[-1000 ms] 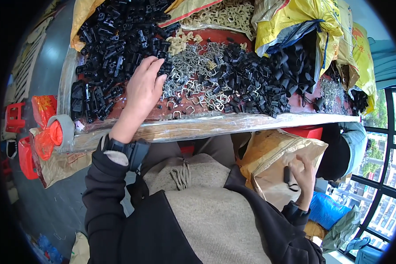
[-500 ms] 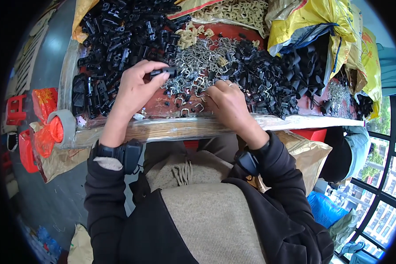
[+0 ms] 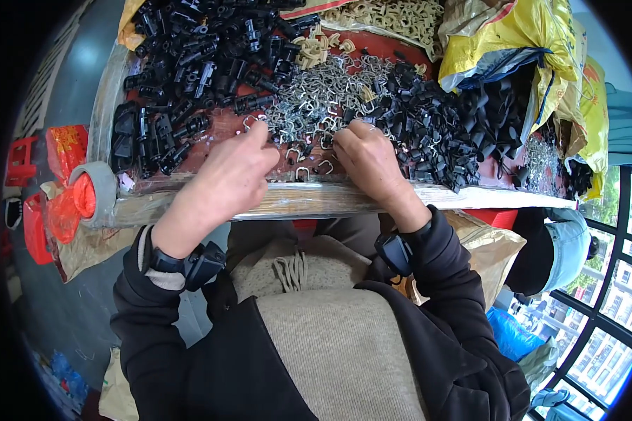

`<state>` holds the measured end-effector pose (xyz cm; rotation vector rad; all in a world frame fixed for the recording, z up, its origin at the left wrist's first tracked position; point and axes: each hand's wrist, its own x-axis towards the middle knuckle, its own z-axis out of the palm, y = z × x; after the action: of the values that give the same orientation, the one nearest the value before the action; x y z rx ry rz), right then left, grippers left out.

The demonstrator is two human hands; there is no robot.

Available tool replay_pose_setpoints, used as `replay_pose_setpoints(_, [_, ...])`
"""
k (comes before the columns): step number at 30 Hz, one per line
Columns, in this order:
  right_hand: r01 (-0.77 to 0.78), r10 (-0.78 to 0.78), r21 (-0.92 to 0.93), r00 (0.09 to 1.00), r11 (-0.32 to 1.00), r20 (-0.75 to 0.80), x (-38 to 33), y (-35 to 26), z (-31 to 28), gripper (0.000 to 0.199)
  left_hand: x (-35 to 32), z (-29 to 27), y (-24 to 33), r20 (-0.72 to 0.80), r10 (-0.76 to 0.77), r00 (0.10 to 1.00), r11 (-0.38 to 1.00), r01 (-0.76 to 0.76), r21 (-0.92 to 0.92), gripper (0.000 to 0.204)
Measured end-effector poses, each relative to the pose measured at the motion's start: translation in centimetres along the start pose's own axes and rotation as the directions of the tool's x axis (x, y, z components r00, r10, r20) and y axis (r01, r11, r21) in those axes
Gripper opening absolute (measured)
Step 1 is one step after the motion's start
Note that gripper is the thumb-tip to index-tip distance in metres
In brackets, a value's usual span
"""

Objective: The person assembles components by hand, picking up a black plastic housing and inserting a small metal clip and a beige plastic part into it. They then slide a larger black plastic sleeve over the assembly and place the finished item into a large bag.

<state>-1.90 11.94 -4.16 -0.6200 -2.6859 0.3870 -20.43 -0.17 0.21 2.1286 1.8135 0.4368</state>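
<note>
My left hand (image 3: pixel 233 172) is turned back-up over the table's front edge, its fingers curled together; whatever they hold is hidden. To its right, my right hand (image 3: pixel 369 160) pinches its fingertips down at the near side of a heap of U-shaped metal clips (image 3: pixel 314 95). Anything inside that pinch is too small or covered to make out. A few loose clips (image 3: pixel 303 172) lie between the hands. Black plastic fittings (image 3: pixel 202 49) are piled beyond my left hand, and small black plastic pieces (image 3: pixel 428 116) lie to the right of my right hand.
Cream-coloured plastic parts (image 3: pixel 393 22) lie at the back, beside a yellow woven sack (image 3: pixel 512 42). A wooden rim (image 3: pixel 288 201) borders the table's near side. A grey ring (image 3: pixel 100 193) with red plastic sits at the left corner. Another person (image 3: pixel 567 249) is at the right.
My left hand has drawn back toward me and turned over, so the black cylindrical part it held no longer shows. My right hand stays almost in place.
</note>
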Motion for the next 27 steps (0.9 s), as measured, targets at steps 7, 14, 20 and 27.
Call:
replay_pose_setpoints(7, [0.039,-0.034,-0.067,0.997,0.997,0.067,0.2,0.3,0.5,0.006,0.9,1.1,1.6,0.031,0.003,1.000,1.000,-0.004,0.015,0.023])
replay_pose_setpoints(14, [0.017,-0.017,0.038,1.000,0.999,0.009,-0.1,0.3,0.5,0.007,1.0,2.9,1.7,-0.035,0.040,0.999,0.999,-0.040,-0.012,0.042])
replay_pose_setpoints(20, [-0.071,0.083,0.342,0.996,0.937,-0.021,-0.1,-1.1,-1.5,0.005,0.9,2.5,1.3,-0.088,-0.200,0.976,0.859,0.131,-0.495,0.066])
replay_pose_setpoints(27, [-0.087,0.128,0.593,0.991,0.800,-0.026,-0.2,-3.1,-2.6,0.005,1.2,3.1,1.5,0.006,-0.233,0.972,-0.004,0.005,-1.000,0.064])
